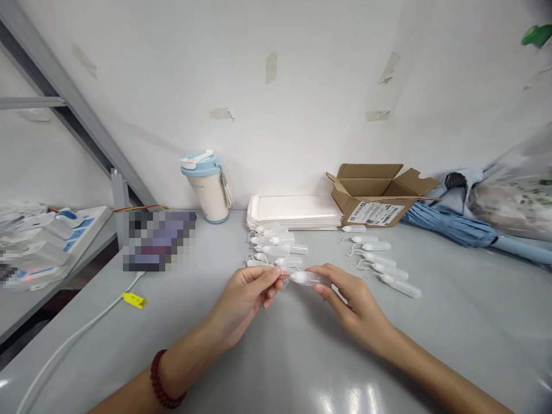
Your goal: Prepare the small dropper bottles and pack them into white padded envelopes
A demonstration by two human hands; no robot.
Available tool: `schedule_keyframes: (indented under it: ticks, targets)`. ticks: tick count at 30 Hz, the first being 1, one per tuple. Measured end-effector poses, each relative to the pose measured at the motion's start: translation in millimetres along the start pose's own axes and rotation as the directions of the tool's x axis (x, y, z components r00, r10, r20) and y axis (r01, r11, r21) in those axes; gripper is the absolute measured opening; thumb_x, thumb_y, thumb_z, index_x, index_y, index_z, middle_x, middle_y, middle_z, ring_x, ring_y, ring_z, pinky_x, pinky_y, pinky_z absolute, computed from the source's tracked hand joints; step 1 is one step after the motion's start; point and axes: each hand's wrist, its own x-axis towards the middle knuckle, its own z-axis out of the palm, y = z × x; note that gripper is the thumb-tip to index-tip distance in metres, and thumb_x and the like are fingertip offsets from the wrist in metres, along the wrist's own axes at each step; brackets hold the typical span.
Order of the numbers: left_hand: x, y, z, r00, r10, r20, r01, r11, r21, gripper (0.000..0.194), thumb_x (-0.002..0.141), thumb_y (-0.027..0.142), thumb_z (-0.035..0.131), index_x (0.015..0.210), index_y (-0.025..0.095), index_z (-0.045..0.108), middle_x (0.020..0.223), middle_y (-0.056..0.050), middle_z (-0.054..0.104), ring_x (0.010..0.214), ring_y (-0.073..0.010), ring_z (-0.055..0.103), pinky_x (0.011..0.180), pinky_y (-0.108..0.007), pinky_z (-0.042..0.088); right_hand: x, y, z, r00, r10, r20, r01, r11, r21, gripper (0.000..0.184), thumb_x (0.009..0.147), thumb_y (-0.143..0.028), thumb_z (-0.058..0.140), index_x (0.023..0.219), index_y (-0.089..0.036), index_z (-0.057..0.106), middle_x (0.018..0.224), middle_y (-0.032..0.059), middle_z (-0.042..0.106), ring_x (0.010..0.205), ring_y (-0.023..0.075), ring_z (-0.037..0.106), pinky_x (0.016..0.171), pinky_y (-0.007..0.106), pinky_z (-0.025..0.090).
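A small clear bottle (305,279) with a white tip lies level between the 2 hands, above the near-middle of the grey table (302,356), its tip toward 9 o'clock.

At its 3 o'clock end, the right hand (351,299) has its thumb and forefinger clamped on the bottle body, thumb on the near side, forefinger on the far side.

At 9 o'clock, the left hand (254,287) has its thumb and forefinger pressed together on a thin reddish strand (286,275) at the tip; its other fingers curl loosely beneath. A dark red bracelet (160,382) circles that wrist, at 8 o'clock.

Farther out, a cluster of similar bottles (276,250) lies at 11 o'clock, some overlapping, and a row of 6 bottles (389,260) with white loops runs from 1 to 3 o'clock.

A stack of white packets (297,211) sits at 12 o'clock, touching or nearly touching an open cardboard box (371,201) at 1 o'clock. A folded blue umbrella (452,225) lies at 2 o'clock, and a lidded cup (207,192) stands at 10 o'clock.
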Motion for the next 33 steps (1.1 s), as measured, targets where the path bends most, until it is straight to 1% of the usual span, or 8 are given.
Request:
schedule_keyframes:
  ticks: [4,8,13,17,20,23,29,33]
  targets:
    - [-0.5,0.6,0.8,1.0,-0.005,-0.003,0.005,1.0,0.009,0.025,0.081,0.036,0.062,0.074,0.013,0.069,0.07,-0.001,0.053,0.059,-0.0063,0.038,0.051,-0.018,0.031,0.5,-1.3,-0.4,1.0,0.007,0.0,-0.007,1.0,0.0,0.021,0.092,-0.023,0.043,0.107,-0.02,0.057,0.085,0.0023,0.064,0.072,0.0138,0.059,0.062,0.024,0.045]
    - [-0.9,0.2,0.5,1.0,0.007,-0.01,-0.007,1.0,0.026,0.024,0.081,0.036,0.062,0.074,0.014,0.069,0.071,-0.001,0.053,0.059,-0.0065,0.038,0.052,-0.018,0.032,0.0,-3.1,-1.7,1.0,-0.001,0.019,0.001,1.0,-0.003,0.021,0.092,-0.022,0.042,0.106,-0.02,0.057,0.083,0.0022,0.063,0.072,0.014,0.058,0.063,0.025,0.044]
    - [-1.5,-0.3,0.6,0.998,0.037,-0.043,-0.032,0.995,0.099,0.025,0.081,0.038,0.061,0.076,0.015,0.07,0.07,-0.001,0.054,0.059,-0.007,0.039,0.052,-0.019,0.032,-0.5,-4.1,-2.4,0.999,-0.023,0.038,0.022,1.0,0.013,0.022,0.092,-0.02,0.042,0.107,-0.021,0.057,0.086,0.0023,0.062,0.075,0.0137,0.057,0.067,0.025,0.044]
    - [-3.3,-0.9,2.0,0.989,0.116,-0.096,-0.089,0.965,0.247,0.026,0.081,0.04,0.06,0.077,0.016,0.071,0.069,-0.001,0.056,0.057,-0.0077,0.04,0.052,-0.021,0.033,-1.2,-4.7,-2.6,0.998,-0.033,0.044,0.033,0.999,0.0,0.022,0.092,-0.019,0.041,0.107,-0.021,0.057,0.084,0.0023,0.061,0.073,0.0135,0.056,0.066,0.025,0.043]
    - [-4.6,-2.1,3.0,0.977,0.18,-0.115,-0.126,0.92,0.372,0.027,0.081,0.04,0.058,0.077,0.017,0.07,0.068,-0.001,0.058,0.057,-0.0089,0.042,0.052,-0.022,0.034,-2.2,-4.7,-2.3,0.998,-0.057,0.041,0.058,0.998,-0.015,0.022,0.092,-0.018,0.041,0.107,-0.02,0.057,0.079,0.0018,0.058,0.069,0.013,0.055,0.062,0.024,0.042]
    - [-5.4,-3.6,5.1,0.966,0.225,-0.126,-0.144,0.875,0.462,0.028,0.082,0.04,0.055,0.073,0.016,0.068,0.066,-0.001,0.057,0.056,-0.0098,0.041,0.052,-0.022,0.034,-2.9,-3.5,-0.4,0.995,-0.093,0.022,0.093,0.996,-0.018,0.021,0.092,-0.017,0.041,0.107,-0.02,0.056,0.078,0.0017,0.057,0.067,0.0126,0.053,0.061,0.024,0.042]
    - [-10.9,-6.1,15.4,0.919,0.367,-0.144,-0.231,0.797,0.559,0.028,0.082,0.036,0.055,0.061,0.017,0.058,0.062,0.002,0.052,0.057,-0.0104,0.041,0.055,-0.022,0.034,-6.2,-0.5,7.8,0.993,-0.121,-0.01,0.121,0.993,-0.016,0.022,0.091,-0.015,0.04,0.107,-0.019,0.055,0.08,0.0037,0.057,0.067,0.0136,0.053,0.059,0.025,0.042]
    - [-13.8,-9.8,18.7,0.918,0.372,-0.139,-0.231,0.786,0.573,0.029,0.083,0.035,0.053,0.059,0.018,0.054,0.06,0.002,0.05,0.059,-0.0117,0.044,0.056,-0.022,0.035,-9.1,-0.7,11.6,0.99,-0.14,-0.026,0.14,0.99,-0.018,0.022,0.092,-0.016,0.039,0.107,-0.019,0.055,0.08,0.0048,0.058,0.065,0.0141,0.053,0.058,0.025,0.043]
